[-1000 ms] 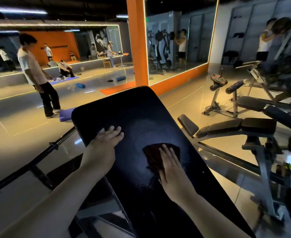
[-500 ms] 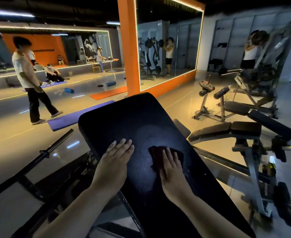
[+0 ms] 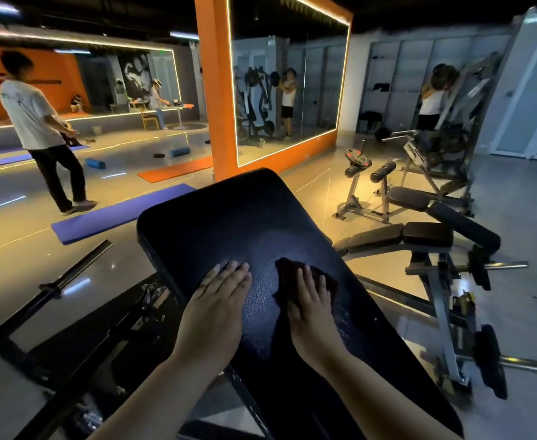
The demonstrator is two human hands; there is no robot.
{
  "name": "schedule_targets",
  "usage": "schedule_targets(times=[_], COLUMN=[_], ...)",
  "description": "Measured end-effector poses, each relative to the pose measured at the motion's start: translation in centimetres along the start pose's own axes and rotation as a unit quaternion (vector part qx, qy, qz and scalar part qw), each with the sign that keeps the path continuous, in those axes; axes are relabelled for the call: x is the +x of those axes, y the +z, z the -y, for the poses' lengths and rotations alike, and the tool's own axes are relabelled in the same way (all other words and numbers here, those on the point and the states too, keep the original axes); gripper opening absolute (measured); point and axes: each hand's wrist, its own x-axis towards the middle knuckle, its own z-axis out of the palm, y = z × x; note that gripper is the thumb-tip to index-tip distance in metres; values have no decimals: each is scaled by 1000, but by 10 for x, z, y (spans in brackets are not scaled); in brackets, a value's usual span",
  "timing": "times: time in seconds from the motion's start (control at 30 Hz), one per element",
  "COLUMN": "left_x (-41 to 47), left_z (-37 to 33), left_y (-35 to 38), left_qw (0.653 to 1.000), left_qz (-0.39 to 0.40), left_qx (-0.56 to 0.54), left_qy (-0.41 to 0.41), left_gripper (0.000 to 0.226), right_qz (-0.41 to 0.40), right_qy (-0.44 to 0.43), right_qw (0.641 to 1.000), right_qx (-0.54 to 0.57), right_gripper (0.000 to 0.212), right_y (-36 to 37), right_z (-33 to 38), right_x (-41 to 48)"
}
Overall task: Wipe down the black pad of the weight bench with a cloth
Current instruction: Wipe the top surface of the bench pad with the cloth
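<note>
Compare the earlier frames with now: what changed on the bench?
The left hand slid in from the pad's edge toward the right hand. The right hand still presses the cloth flat on the pad, at much the same spot; nothing was picked up or let go.

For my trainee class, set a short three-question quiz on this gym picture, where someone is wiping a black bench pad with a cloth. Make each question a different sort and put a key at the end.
1. True or false: the left hand rests with straight fingers on the black pad, apart from the cloth.
2. Multiple choice: where does the cloth lie? A. under the fingers of the right hand. B. on the floor. C. draped over the pad's far edge.
3. Short answer: what colour is the mat on the floor nearest the pad's far left corner?
Key: 1 true; 2 A; 3 purple.
</note>
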Motion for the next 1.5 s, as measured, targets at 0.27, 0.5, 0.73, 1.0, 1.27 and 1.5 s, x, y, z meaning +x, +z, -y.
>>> schedule_targets(times=[0.27, 0.5, 0.73, 1.0, 1.27, 1.5], left_x=[-1, 0, -1, -5, -4, -2], left_z=[-1, -3, -6, -2, -1, -6], left_y=[2, 0, -2, -2, 8, 5], left_qw=[1000, 1000, 1000, 1000, 1000, 999], left_qz=[-6, 6, 1, -4, 1, 10], left_qx=[1, -5, -25, -27, -25, -45], left_qy=[-5, -2, -4, 15, 13, -16], left_gripper=[59, 59, 60, 62, 61, 63], right_qz=[67, 55, 40, 80, 7, 88], right_qy=[-75, -125, 26, -146, 6, -111], right_qw=[994, 989, 999, 985, 1000, 983], right_qx=[-44, -47, 4, -54, -2, -117], right_gripper=[63, 61, 62, 63, 63, 63], right_y=[-18, -9, -12, -12, 5, -26], right_z=[-29, 10, -28, -19, -8, -47], right_x=[-45, -55, -30, -70, -48, -78])
